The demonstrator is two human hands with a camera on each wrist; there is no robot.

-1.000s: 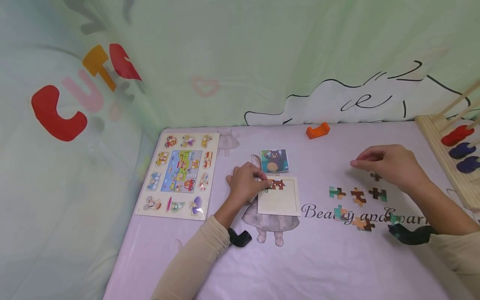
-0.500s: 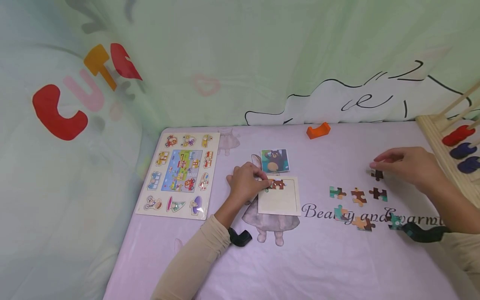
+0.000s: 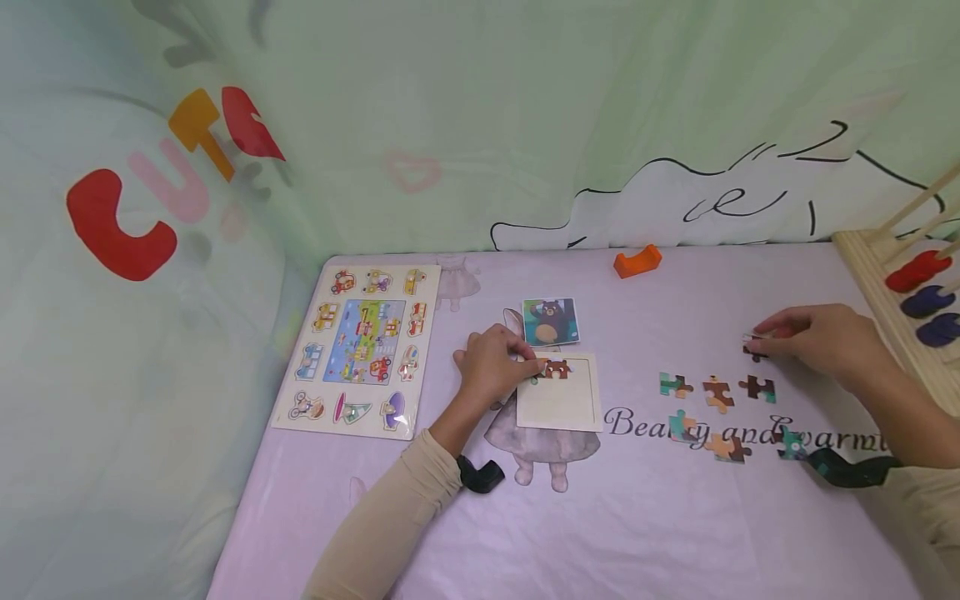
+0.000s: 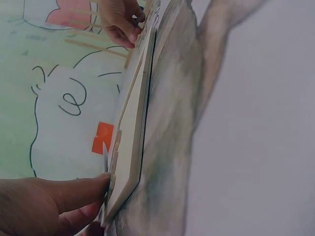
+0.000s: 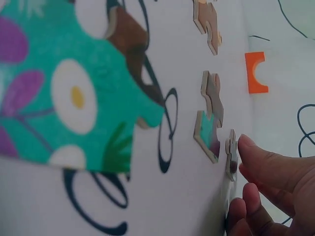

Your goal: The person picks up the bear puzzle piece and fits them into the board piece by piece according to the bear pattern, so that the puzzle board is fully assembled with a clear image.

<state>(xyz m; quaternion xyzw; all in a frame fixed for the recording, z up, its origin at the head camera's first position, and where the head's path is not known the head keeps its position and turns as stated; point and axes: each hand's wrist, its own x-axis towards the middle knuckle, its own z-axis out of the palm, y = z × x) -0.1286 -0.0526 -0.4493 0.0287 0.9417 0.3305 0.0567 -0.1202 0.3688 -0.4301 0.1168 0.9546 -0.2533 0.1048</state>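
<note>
My left hand [image 3: 491,362] grips the upper left corner of a pale wooden puzzle tray [image 3: 558,408], thumb over the edge. Along the tray's top lies a brown bear-face puzzle piece [image 3: 556,369], partly covered by the thumb. To the right, my right hand [image 3: 828,342] pinches a dark brown puzzle piece [image 3: 753,347]; the right wrist view shows this piece [image 5: 232,157] standing on edge in that view at the fingertips. Several loose pieces lie nearby, among them a brown and green one [image 3: 757,388] and a teal flowered one [image 3: 791,444]. A bear picture card [image 3: 551,322] lies behind the tray.
A wooden vehicle puzzle board [image 3: 300,417] lies at the left. An orange holder-like block [image 3: 637,262] sits near the table's back edge. At the far right stands a wooden frame [image 3: 892,308] with rods and coloured pieces. Black straps [image 3: 480,476] are on both wrists.
My right hand has moved right and slightly down to the dark brown piece and now pinches it. The left hand stays at the tray's corner.
</note>
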